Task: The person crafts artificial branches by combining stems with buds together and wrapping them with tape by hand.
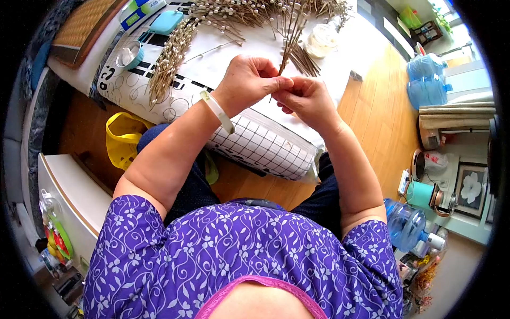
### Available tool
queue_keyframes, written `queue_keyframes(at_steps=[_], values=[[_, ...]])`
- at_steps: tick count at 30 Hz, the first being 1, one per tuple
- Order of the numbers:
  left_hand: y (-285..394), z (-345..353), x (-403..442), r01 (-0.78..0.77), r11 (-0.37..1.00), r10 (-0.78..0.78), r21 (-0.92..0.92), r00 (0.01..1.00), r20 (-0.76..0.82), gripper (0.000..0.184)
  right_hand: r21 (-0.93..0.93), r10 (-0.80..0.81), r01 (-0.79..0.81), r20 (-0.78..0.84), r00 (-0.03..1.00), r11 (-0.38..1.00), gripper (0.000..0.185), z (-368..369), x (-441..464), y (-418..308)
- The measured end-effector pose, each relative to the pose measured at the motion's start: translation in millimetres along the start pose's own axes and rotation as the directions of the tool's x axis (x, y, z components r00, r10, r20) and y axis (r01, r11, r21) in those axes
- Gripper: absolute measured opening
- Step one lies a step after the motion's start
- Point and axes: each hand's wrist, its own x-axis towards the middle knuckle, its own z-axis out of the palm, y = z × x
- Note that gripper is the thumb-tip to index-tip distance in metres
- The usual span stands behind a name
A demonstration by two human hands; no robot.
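Note:
My left hand (247, 82), with a pale bangle (217, 112) on its wrist, is closed round the lower ends of a small bunch of thin brown stems (291, 40). The bunch stands upright above my fingers. My right hand (309, 101) pinches at the same stem ends, its fingertips touching those of my left hand; what exactly lies between them is hidden. Cut stem pieces (304, 60) lie just beyond, beside a clear jar (321, 41) with whitish contents. A bundle of budded branches (172, 59) rests on the table's left part.
More budded branches (234, 10) lie along the far side of the patterned table (265, 146). A blue-rimmed cup (129, 55) and a light blue case (166, 22) are at the left. A yellow bag (121, 139) is below the table's left edge.

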Motion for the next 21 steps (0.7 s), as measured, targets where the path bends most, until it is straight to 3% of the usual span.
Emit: queue_keyframes(at_steps=[1, 5, 7, 11, 13, 21], values=[[1, 0, 1, 0.007, 1.0, -0.007, -0.009, 1.0, -0.004, 0.012, 0.045, -0.085, 0.088, -0.058, 0.995, 0.995, 0.017, 2, 0, 2], [-4, 1, 4, 0.021, 0.998, -0.018, -0.065, 0.999, 0.051, 0.016, -0.056, -0.109, 0.105, -0.066, 0.992, 0.993, 0.016, -3, 2, 8], [-6, 6, 5, 0.061, 0.945, -0.024, -0.322, 0.993, 0.118, 0.02, -0.075, -0.076, 0.075, -0.014, 0.997, 0.994, 0.014, -6, 2, 7], [-5, 2, 7, 0.106, 0.945, -0.066, -0.31, 0.989, 0.135, 0.022, 0.017, -0.03, 0.03, -0.005, 1.0, 0.999, 0.015, -11, 2, 8], [-5, -2, 8, 0.122, 0.97, -0.1, -0.211, 0.988, 0.115, 0.021, 0.037, 0.056, -0.057, 0.027, 0.998, 0.998, 0.016, -13, 2, 5], [-7, -4, 11, 0.157, 0.983, -0.145, -0.091, 0.982, 0.124, 0.019, 0.046, -0.021, 0.019, 0.04, 0.999, 0.999, 0.019, -7, 5, 10]])
